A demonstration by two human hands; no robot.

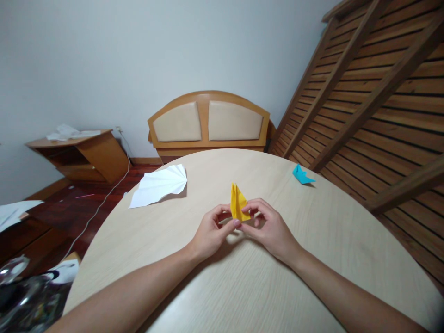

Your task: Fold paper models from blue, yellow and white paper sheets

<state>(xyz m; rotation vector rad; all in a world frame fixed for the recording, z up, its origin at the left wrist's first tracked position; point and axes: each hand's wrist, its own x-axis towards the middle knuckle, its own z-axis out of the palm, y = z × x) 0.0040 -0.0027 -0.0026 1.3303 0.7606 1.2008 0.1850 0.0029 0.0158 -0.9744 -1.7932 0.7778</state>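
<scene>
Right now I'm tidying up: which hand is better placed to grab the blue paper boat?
Right hand, probably: the blue paper boat lies on its side of the table. Both hands pinch the yellow paper, so the left hand would cross over.

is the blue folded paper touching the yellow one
No, the blue folded paper lies apart on the table, far from the yellow paper.
</scene>
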